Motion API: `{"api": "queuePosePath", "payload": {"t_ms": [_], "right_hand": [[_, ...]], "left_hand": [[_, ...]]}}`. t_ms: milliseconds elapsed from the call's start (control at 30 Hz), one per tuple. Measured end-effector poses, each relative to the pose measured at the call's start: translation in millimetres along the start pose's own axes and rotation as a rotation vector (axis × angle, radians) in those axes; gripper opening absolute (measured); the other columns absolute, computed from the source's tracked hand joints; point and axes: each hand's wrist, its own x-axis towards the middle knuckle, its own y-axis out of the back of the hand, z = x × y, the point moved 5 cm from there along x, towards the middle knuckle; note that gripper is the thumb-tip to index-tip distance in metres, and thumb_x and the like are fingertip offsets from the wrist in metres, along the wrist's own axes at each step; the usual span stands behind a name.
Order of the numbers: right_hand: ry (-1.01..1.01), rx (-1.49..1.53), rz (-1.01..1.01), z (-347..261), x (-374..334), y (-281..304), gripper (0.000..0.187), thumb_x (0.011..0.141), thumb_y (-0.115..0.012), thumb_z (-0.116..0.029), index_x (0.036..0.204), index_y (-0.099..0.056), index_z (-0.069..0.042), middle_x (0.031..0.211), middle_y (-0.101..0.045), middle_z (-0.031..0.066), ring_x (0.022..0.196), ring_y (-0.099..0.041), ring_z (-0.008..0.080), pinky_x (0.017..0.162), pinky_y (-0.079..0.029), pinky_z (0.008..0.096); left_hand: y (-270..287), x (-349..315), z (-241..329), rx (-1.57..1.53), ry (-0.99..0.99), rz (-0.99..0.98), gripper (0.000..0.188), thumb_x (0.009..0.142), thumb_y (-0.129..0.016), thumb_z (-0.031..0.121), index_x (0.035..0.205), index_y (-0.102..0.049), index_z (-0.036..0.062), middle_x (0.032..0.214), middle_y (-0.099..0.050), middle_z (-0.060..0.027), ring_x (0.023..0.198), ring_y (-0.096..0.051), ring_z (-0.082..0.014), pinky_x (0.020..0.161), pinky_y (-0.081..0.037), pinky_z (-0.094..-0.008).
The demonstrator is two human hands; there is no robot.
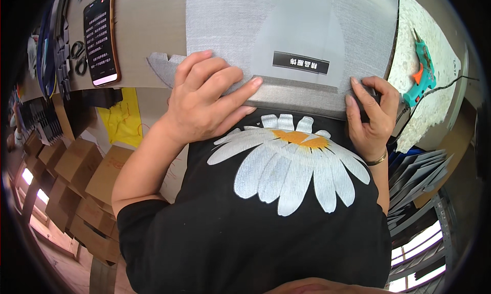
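A grey, linen-textured sheet (220, 23) with a dark printed label (300, 62) lies in front of me, its near edge against my black shirt. Along that edge runs a folded strip (296, 95). My left hand (207, 97) rests over the strip's left part, index finger stretched along it and thumb at the near edge; the other fingers are bent but apart. At the strip's right end, the index finger and thumb of my right hand (373, 107) touch the sheet, slightly spread, with the remaining fingers curled. Whatever lies beneath the fingers is hidden.
On the right lies a teal glue gun (423, 71) with an orange trigger and black cord. A phone (102, 38) and scissors (78, 57) are at the left. Cardboard boxes (79, 158) and a yellow sheet (123, 121) sit lower left; grey folded panels (417, 176) are stacked lower right.
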Motion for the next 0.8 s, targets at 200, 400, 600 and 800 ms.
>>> {"api": "queuePosePath", "payload": {"t_ms": [200,400,600,800], "right_hand": [[-0.016,0.018,0.006,0,0,0,0.037,0.069,-0.077,-0.001,0.105,-0.075,-0.003,0.104,-0.063,0.0135,0.097,-0.058,0.0294,0.085,-0.046,0.0378],[-0.007,0.008,0.003,0,0,1,0.036,0.068,-0.077,-0.001,0.105,-0.075,-0.003,0.104,-0.063,0.0132,0.097,-0.058,0.0296,0.084,-0.046,0.0379],[-0.014,0.02,0.004,1,0,2,0.037,0.068,-0.077,-0.002,0.105,-0.074,-0.003,0.104,-0.063,0.0131,0.097,-0.058,0.0298,0.084,-0.046,0.0382],[-0.015,0.019,0.005,2,-1,0,0.037,0.068,-0.077,-0.002,0.105,-0.074,-0.004,0.105,-0.063,0.0127,0.097,-0.058,0.0299,0.084,-0.046,0.0383]], "left_hand": [[-2,2,0,-0.013,0.006,-0.008,0.046,0.069,-0.08,0.032,0.113,-0.075,0.0175,0.102,-0.057,-0.003,0.099,-0.054,-0.0234,0.099,-0.041,-0.0479],[-1,3,1,-0.007,0.005,-0.011,0.044,0.07,-0.08,0.031,0.112,-0.075,0.0182,0.101,-0.057,-0.0038,0.098,-0.054,-0.0242,0.099,-0.041,-0.0478],[0,3,4,0.006,0.009,-0.016,0.044,0.069,-0.081,0.03,0.111,-0.075,0.017,0.101,-0.057,-0.0036,0.098,-0.055,-0.0237,0.099,-0.041,-0.0469],[-2,-4,12,0.085,0.006,0.011,0.046,0.068,-0.082,0.028,0.111,-0.075,0.0157,0.103,-0.058,-0.002,0.099,-0.057,-0.0216,0.1,-0.04,-0.0451]]}}
